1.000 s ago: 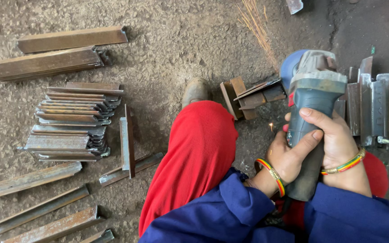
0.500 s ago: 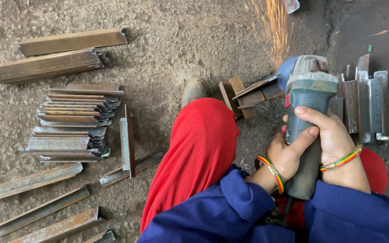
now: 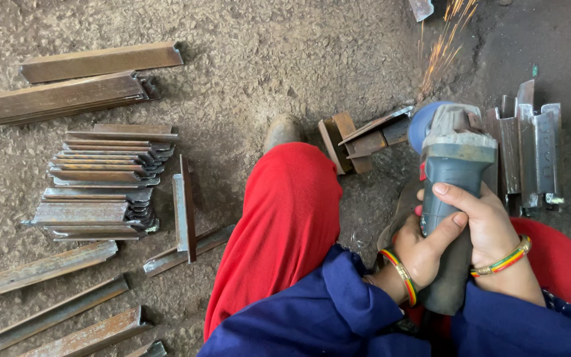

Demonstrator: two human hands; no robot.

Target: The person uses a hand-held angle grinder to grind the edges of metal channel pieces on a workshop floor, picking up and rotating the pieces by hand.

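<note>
- Both my hands are clamped around the angle grinder [image 3: 454, 172]: my right hand [image 3: 490, 231] grips the grey body from the right with fingers curled over the top, and my left hand [image 3: 424, 254] wraps it from the left, just below.
- The grinder's head points away from me, down at the small metal piece [image 3: 371, 135] lying on the ground beside my shoe [image 3: 282, 131]; sparks [image 3: 441, 46] fly up and away toward the far right.
- What could go wrong, as I judge it: the piece looks unclamped (only resting on the floor), so the wheel could catch and kick it sideways, or jerk the grinder back toward my red-clad knee [image 3: 292, 211], which sits just left of the tool.
- The blue sleeves [image 3: 338, 311] and the bangles [image 3: 401, 274] on my wrists are close to the tool body; loose cloth near the wheel would be a snag risk.
- Room: on the right, a cluster of upright steel offcuts [image 3: 530, 149] stands just beside the grinder, so there is little swing that way.
- To the left, past my knee, a stack of cut angle pieces [image 3: 104, 182] and long angle bars [image 3: 74, 82] lie well apart; the bare concrete floor [image 3: 285, 59] ahead is the open side.
</note>
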